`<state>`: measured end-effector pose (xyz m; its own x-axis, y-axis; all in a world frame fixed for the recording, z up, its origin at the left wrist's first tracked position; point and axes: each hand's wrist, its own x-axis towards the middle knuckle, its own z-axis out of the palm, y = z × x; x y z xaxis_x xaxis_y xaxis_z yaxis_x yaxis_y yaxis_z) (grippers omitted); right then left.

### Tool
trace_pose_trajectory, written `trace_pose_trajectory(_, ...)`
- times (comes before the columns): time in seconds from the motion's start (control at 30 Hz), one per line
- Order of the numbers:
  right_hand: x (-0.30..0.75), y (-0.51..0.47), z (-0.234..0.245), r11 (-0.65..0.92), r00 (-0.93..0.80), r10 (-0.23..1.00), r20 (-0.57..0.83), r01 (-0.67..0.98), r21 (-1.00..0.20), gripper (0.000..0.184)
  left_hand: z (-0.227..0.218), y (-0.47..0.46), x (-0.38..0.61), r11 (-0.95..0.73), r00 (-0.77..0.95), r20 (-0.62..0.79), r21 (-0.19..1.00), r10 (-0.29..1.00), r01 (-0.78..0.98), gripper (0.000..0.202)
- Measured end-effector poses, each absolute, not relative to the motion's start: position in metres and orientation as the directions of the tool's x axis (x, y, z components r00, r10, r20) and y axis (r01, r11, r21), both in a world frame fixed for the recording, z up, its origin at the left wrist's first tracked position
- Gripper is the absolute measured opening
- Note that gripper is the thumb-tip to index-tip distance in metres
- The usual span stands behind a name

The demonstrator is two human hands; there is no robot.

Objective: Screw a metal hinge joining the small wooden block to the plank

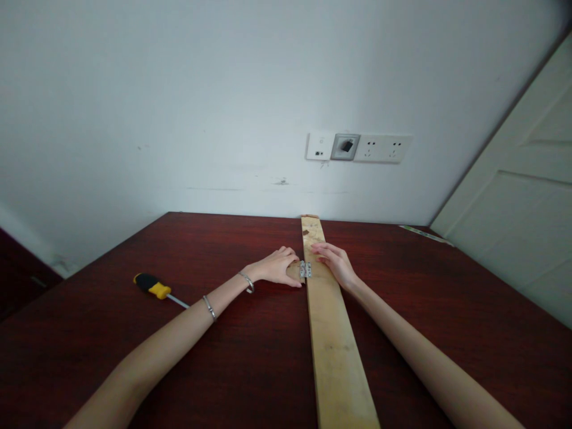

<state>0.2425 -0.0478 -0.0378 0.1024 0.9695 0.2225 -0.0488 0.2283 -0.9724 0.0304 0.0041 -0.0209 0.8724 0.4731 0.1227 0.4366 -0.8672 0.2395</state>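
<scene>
A long pale wooden plank point(333, 339) lies flat, running from the front edge of view almost to the wall. A small silver metal hinge point(305, 269) bridges the plank's left edge and a short wooden piece point(294, 271). My left hand point(277, 266) is closed around that short piece, thumb on the near side and fingers on the far side. My right hand point(336, 262) rests along the plank's right edge. Its outstretched fingers lie on the plank's top just beyond the hinge; the thumb is not clearly visible.
The dark red wooden table point(250, 363) meets a white wall point(223, 107) with sockets point(378, 148). A yellow-and-black screwdriver point(154, 286) lies left, its shaft partly behind my left forearm. A thin, pale flat strip point(424, 234) lies at the back right, near a white panelled door point(522, 185).
</scene>
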Motion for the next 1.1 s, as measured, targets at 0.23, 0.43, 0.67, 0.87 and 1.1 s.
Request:
trace_pose_trajectory(0.23,0.242,-0.047,-0.038,0.204,0.136,0.973,0.184,-0.149,-0.968,0.026,-0.014,0.003,0.029,-0.839,0.863,0.076,0.290,0.500,0.460,0.082)
trace_pose_trajectory(0.43,0.248,-0.043,-0.040,0.192,0.187,0.972,0.145,-0.264,-0.945,0.019,0.034,-0.001,-0.006,-0.792,0.806,0.178,0.390,0.564,0.469,0.047)
trace_pose_trajectory(0.67,0.251,-0.043,-0.042,0.164,0.190,0.977,0.102,-0.350,-0.922,0.020,0.078,-0.005,-0.096,-0.771,0.764,0.138,0.227,0.630,0.595,0.036)
trace_pose_trajectory(0.87,0.251,-0.044,-0.040,0.151,0.195,0.977,0.084,-0.362,-0.920,0.016,0.078,-0.009,-0.184,-0.673,0.676,-0.015,0.082,0.736,0.735,0.028)
trace_pose_trajectory(1.1,0.252,-0.045,-0.039,0.127,0.184,0.981,0.062,-0.367,-0.921,0.013,0.062,-0.024,-0.257,-0.592,0.590,-0.209,0.060,0.780,0.804,0.046)
